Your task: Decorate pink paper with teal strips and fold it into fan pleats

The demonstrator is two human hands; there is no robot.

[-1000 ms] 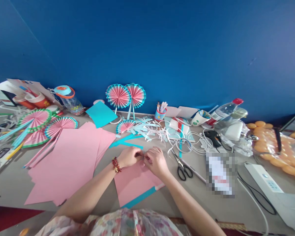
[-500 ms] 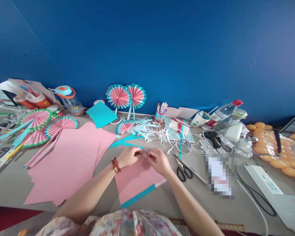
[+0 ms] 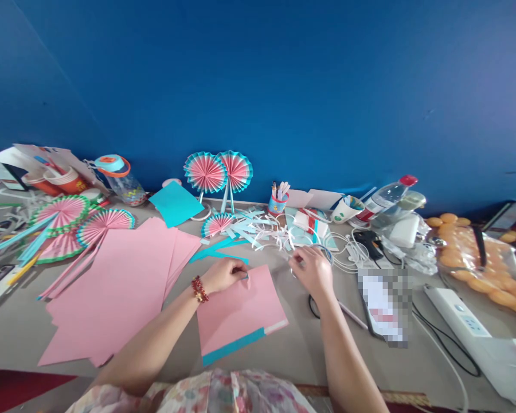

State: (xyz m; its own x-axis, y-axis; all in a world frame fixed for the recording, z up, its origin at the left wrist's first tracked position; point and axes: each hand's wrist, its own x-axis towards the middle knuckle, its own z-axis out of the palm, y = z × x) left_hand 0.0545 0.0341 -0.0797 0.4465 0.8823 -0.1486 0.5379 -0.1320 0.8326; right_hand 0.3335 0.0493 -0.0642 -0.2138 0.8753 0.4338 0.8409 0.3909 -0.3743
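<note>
A pink sheet of paper (image 3: pixel 241 310) lies in front of me, with a blue strip (image 3: pixel 234 346) and a short white piece (image 3: pixel 276 327) along its near edge. Over the sheet's far left part, my left hand (image 3: pixel 224 275) is pinched closed on a small blue paper strip (image 3: pixel 245 277), mostly hidden by the fingers. My right hand (image 3: pixel 313 271) is curled closed to the right of the sheet, near the white scraps; what it holds, if anything, is too small to make out. Its wrist covers most of the black-handled scissors (image 3: pixel 313 307).
Stacked pink sheets (image 3: pixel 112 287) lie at the left beside folded paper fans (image 3: pixel 105 226). Two more fans (image 3: pixel 205 172) stand against the wall. A turquoise sheet (image 3: pixel 175 203), paper scraps (image 3: pixel 262 226), a pencil cup (image 3: pixel 278 202), a phone (image 3: pixel 382 310) and a power strip (image 3: pixel 464 318) surround the work area.
My hands were together at the sheet's far edge. My right hand has moved away to the right, now over the scissors. My left hand has stayed near the sheet, still pinched.
</note>
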